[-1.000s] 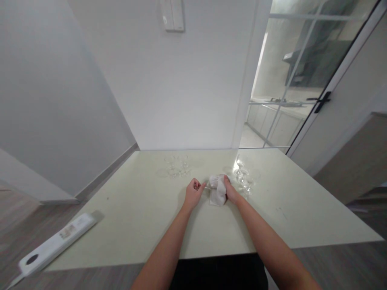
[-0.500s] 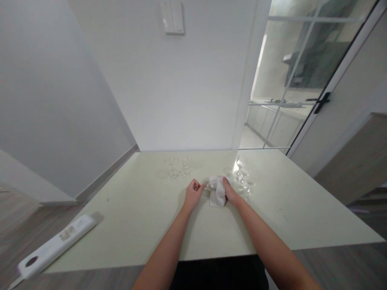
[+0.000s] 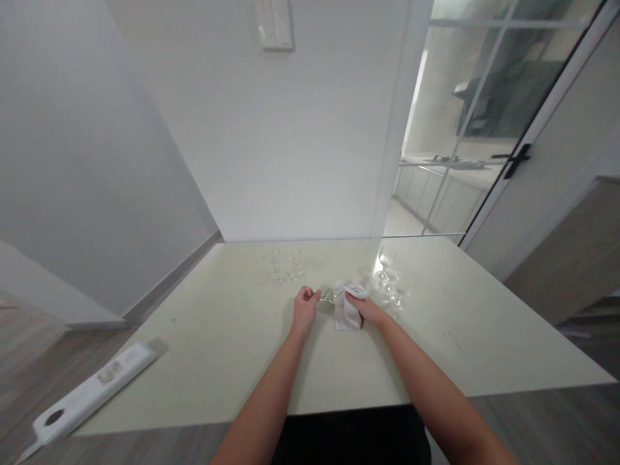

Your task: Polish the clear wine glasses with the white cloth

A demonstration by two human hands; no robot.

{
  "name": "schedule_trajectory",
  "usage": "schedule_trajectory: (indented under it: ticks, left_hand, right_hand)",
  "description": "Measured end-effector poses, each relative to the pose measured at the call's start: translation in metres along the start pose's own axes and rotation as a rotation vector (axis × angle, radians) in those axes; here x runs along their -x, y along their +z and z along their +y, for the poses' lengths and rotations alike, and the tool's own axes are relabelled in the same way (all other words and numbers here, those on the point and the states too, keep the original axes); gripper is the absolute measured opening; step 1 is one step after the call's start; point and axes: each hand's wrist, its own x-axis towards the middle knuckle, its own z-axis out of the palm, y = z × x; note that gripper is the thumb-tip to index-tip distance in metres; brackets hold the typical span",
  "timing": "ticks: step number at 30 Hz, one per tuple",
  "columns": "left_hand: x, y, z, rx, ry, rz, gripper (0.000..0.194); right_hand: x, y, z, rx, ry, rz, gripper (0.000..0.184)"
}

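Note:
My left hand (image 3: 305, 309) is closed in a pinch on the stem of a clear wine glass (image 3: 327, 296) held sideways over the pale table (image 3: 232, 361). A white cloth (image 3: 345, 309) is wrapped over the glass's bowl, and my right hand (image 3: 367, 309) grips it there with the thumb on top. Both hands sit close together near the table's middle. The bowl itself is hidden under the cloth.
A group of clear glasses (image 3: 283, 265) stands at the back centre, and more glasses (image 3: 391, 284) stand just right of my right hand. A long white box (image 3: 90, 394) overhangs the table's left front corner. A glass door (image 3: 489, 123) is at the right.
My left hand has shifted slightly left and up along the stem. My right hand has turned on the cloth, which now hangs a little lower.

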Motion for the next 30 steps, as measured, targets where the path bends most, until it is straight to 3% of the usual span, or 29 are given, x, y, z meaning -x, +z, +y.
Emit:
schedule_trajectory:
  ticks: [8, 16, 30]
  left_hand:
    - [0.004, 0.002, 0.006, 0.058, -0.052, -0.138, 0.04]
    - [0.002, 0.002, 0.0, -0.013, 0.04, -0.158, 0.04]
    - [0.006, 0.002, 0.004, -0.051, 0.199, -0.226, 0.041]
  right_hand:
    - [0.01, -0.006, -0.009, 0.053, -0.007, -0.103, 0.06]
    - [0.007, -0.007, -0.009, 0.201, -0.092, -0.063, 0.058]
    - [0.013, -0.006, -0.016, 0.247, -0.153, -0.195, 0.054]
